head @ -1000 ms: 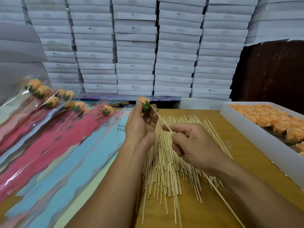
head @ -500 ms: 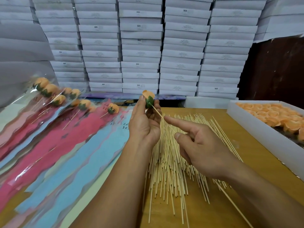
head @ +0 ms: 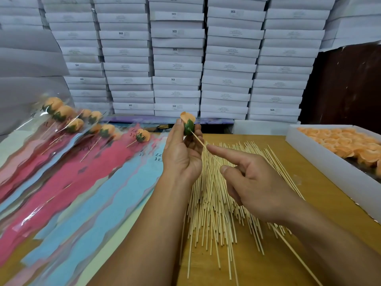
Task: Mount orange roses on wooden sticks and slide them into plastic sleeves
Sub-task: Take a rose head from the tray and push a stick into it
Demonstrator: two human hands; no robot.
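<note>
Nearest to me, thin pale wooden sticks (head: 214, 205) lie fanned in a loose heap on the smooth yellow-brown table (head: 321, 203). Over them I see my right hand (head: 253, 182), forefinger stretched straight along one stick (head: 198, 140), the other fingers curled; that stick runs under the palm and out past the wrist, though how the hidden fingers hold it I cannot tell. My left hand (head: 183, 153) stands upright just beyond, thumb and fingertips pinching the green base of an orange rose (head: 188, 122), soft rounded petals on top; the stick's tip meets that base. To the left, glossy plastic sleeves (head: 86, 182) with pink and blue wavy bands overlap on the table, several already holding sleeved roses (head: 66, 116) on sticks. At the right sits a shallow white box (head: 321, 159) packed with more orange blooms. Farthest back rise stacks of flat white cartons (head: 177, 58), matte and square-edged.
</note>
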